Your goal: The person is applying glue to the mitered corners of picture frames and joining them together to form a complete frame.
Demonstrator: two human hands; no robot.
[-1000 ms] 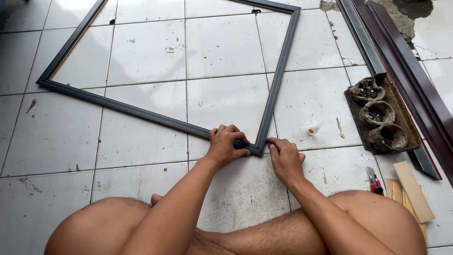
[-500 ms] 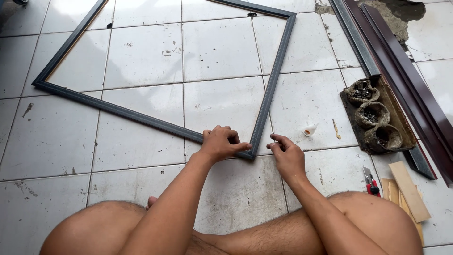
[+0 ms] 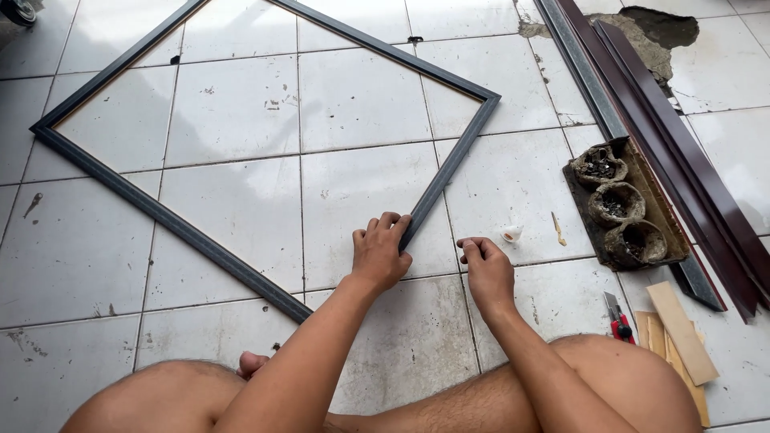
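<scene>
Both hands worked low in the head view, close together over the white tiled floor (image 3: 241, 216). His or her left hand (image 3: 380, 255) lay curled over the near corner of a dark rectangular frame (image 3: 168, 218), the fingers (image 3: 387, 223) bent down on the bar where two sides met, so that the corner itself was hidden beneath the palm. Whether the hand truly gripped the frame or only pressed on it could not be told. Just beside it, the right hand (image 3: 488, 271) rested on the tile with its fingers drawn in narrow, thumb and forefinger pinched together near the knuckles; anything held between them was too small to make out. It sat near the frame but apart from it.

That frame lay flat on the floor, turned like a diamond, its far corner running out of the top of the picture. A small white scrap (image 3: 512, 233) and a thin pale sliver (image 3: 556, 228) lay on the tile just right of the right hand. Farther right sat a dark tray (image 3: 632, 163) holding three grimy round cups, beside long dark metal strips (image 3: 674, 152) running along the floor. Near the person's right knee (image 3: 634, 385) lay a red-handled cutter (image 3: 618, 321) and some pale wooden slats (image 3: 680, 333).
</scene>
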